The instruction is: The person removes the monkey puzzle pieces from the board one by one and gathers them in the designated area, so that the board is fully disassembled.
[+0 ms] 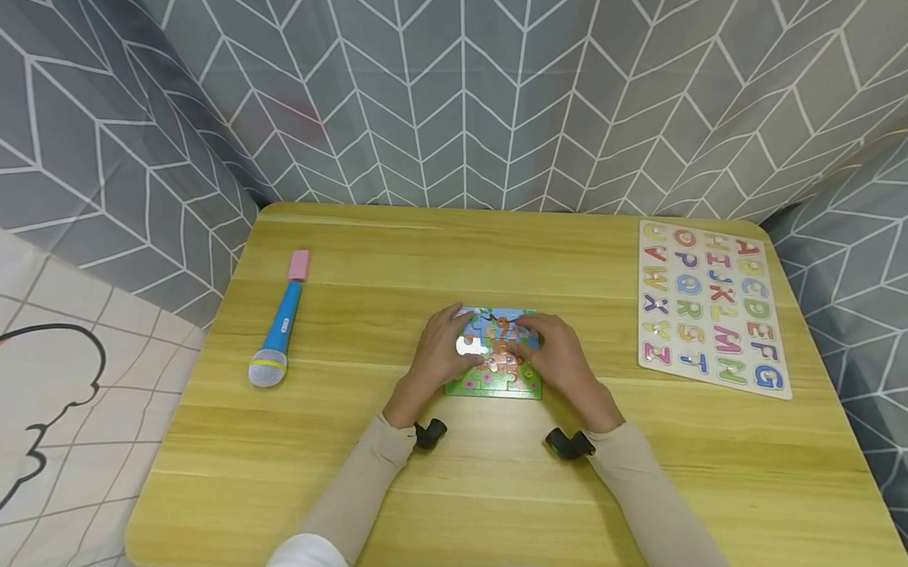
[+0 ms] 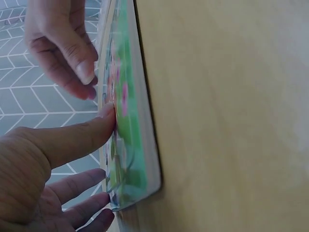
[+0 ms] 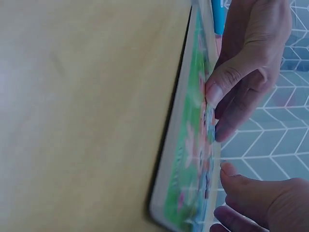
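Note:
A small jigsaw puzzle (image 1: 495,386) with a monkey picture and a green, flowered lower part lies flat near the middle of the table. My left hand (image 1: 435,347) is at its left side; in the left wrist view the thumb (image 2: 91,135) presses on the puzzle's face and the other fingers spread at its edge. Over the right side is my right hand (image 1: 563,355), thumb pointing inward across the picture. In the right wrist view that thumb (image 3: 236,180) stands just off the surface, with the fingers loosely bent at the edge. No loose piece shows in either hand.
A blue toy microphone (image 1: 281,327) lies at the left, a pink block (image 1: 299,265) at its top end. On the right is a wooden alphabet board (image 1: 668,309) with coloured letters. Patterned grey curtains (image 1: 463,100) hang behind the wooden table (image 1: 356,479).

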A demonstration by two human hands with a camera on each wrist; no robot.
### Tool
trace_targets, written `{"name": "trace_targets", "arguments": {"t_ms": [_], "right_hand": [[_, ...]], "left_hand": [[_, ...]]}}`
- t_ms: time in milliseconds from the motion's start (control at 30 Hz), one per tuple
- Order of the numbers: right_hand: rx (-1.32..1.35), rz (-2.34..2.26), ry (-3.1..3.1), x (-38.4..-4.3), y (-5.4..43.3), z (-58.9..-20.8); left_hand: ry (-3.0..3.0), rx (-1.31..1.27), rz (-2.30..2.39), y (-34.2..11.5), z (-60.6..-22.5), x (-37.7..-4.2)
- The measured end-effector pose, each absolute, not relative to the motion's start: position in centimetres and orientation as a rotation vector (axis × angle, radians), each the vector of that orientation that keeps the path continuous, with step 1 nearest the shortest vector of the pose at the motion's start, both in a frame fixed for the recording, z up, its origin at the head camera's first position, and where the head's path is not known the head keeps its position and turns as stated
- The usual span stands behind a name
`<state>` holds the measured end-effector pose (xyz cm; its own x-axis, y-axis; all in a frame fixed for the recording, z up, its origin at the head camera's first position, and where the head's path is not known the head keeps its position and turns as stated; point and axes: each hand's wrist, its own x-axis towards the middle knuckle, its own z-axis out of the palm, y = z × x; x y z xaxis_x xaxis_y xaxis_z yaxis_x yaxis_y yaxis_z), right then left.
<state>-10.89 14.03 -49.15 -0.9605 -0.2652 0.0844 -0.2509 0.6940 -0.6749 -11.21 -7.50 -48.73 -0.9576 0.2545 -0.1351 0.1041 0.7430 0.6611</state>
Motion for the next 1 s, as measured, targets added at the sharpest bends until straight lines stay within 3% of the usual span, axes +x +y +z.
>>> {"name": "trace_targets", "arguments": {"t_ms": [567, 1000], "right_hand": [[-0.53, -1.045, 2.847, -13.1, 12.4, -49.4], [-0.457, -0.976, 2.823, -13.5, 12.0, -49.1]], "left_hand": [[2.726, 0.298, 1.009, -7.7, -49.3, -11.3], [2.734, 0.299, 1.01, -7.8, -49.4, -11.2]]}}
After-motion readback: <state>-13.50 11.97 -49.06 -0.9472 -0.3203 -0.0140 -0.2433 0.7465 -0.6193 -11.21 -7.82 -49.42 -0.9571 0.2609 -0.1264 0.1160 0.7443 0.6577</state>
